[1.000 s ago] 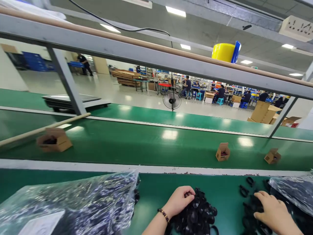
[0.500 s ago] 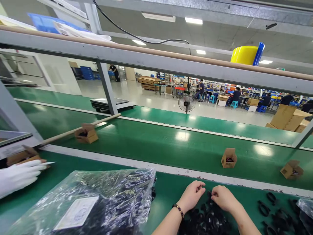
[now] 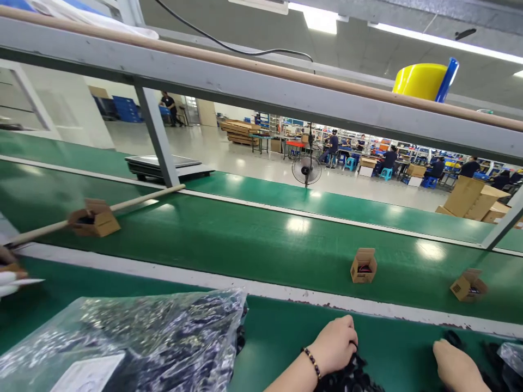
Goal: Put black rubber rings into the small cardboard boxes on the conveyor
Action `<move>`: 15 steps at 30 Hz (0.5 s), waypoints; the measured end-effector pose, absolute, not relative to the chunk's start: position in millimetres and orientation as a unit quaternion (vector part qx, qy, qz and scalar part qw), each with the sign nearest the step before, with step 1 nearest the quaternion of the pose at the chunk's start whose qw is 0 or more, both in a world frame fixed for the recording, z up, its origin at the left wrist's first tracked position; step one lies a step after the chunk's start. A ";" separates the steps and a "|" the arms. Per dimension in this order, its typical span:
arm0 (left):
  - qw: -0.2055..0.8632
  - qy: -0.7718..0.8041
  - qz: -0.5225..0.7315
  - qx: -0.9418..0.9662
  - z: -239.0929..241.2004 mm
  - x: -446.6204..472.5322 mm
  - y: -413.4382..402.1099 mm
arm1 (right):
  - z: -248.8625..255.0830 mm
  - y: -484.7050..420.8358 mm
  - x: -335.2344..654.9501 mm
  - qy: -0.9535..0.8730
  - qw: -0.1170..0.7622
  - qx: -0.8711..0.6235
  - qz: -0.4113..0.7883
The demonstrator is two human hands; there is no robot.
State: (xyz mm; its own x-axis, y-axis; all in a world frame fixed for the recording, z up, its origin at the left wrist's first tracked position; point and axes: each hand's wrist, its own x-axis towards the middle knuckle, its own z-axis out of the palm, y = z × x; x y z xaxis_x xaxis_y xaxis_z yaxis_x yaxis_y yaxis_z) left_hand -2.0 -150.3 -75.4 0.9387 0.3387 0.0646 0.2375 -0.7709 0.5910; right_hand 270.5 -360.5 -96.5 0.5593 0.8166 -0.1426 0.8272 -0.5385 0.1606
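Three brown cardboard boxes (image 3: 363, 276) and, near the green tabletop's (image 3: 278, 332) far edge, a clear plastic bag (image 3: 180, 329) hold dark parts (image 3: 85, 220). Left hand (image 3: 335, 344), right hand (image 3: 455, 363): curled, grips unclear.

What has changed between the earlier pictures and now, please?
The right hand went from the black parts at right to the middle pile, then back; its grip is hidden. The open cartons moved left along the green belt. The left hand stayed at the middle pile; the plastic bag stayed too.
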 end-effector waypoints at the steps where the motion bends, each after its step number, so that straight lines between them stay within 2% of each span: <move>1: 0.311 0.161 0.094 0.932 -76.6 -0.5 -150.5 | -103.0 -360.5 276.5 0.484 0.094 0.870 -0.013; 4: 0.357 0.200 0.141 0.901 -78.4 1.5 -145.7 | -96.4 -330.6 271.6 0.552 0.025 0.830 0.071; 9: 0.401 0.253 0.230 0.850 -78.3 -4.8 -132.5 | -39.9 -217.1 224.7 0.660 -0.077 0.720 0.201; 12: 0.412 0.290 0.291 0.813 -79.1 -10.4 -126.7 | -26.5 -154.6 204.4 0.696 -0.071 0.685 0.202; 15: 0.413 0.312 0.347 0.782 -79.5 -16.0 -121.1 | -37.1 -119.9 195.5 0.705 -0.054 0.683 0.182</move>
State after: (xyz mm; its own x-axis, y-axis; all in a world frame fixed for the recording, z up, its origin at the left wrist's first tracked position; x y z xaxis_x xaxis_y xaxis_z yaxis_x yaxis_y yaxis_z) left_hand -16.0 -121.1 -79.5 0.5654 0.7741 0.2847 0.2012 -0.4642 0.8626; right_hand 195.5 -119.9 -37.1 -0.0606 0.9439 0.3246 0.9831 0.0002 0.1829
